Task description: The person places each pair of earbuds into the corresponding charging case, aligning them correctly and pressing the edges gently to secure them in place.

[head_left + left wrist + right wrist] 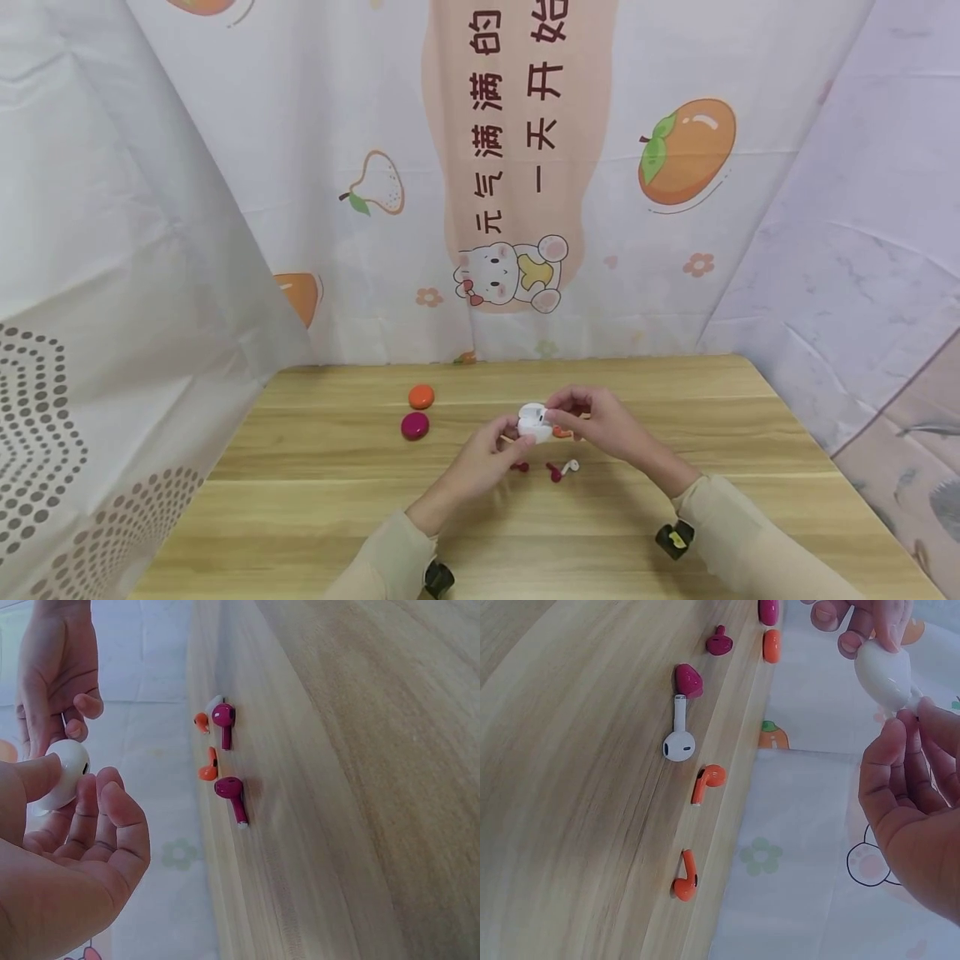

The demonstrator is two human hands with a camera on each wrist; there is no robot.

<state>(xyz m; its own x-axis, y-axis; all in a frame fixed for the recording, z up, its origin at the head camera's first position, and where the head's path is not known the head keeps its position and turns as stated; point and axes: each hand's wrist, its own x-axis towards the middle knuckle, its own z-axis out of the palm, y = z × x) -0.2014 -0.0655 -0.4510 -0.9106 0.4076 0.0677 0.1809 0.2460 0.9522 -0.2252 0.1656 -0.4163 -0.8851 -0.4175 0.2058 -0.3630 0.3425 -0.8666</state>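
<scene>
My left hand [480,464] holds a small white earbud case [535,431] above the table, its lid raised in the head view. Thumb and fingers of my right hand [603,423] pinch a white earbud [916,698] right at the case's opening; most of that earbud is hidden by the fingertips. Below the hands, another white earbud [679,745] lies on the table beside a magenta earbud [688,680]. A second magenta earbud [719,645] lies farther off. Two orange earbuds, one [712,777] nearer the white one and another [685,888] beyond it, also lie there.
An orange rounded case [422,397] and a magenta rounded case [415,426] sit side by side, left of the hands. The wooden table [315,500] meets a printed cloth curtain [360,275] at its back edge. Black wrist cameras hang under both sleeves.
</scene>
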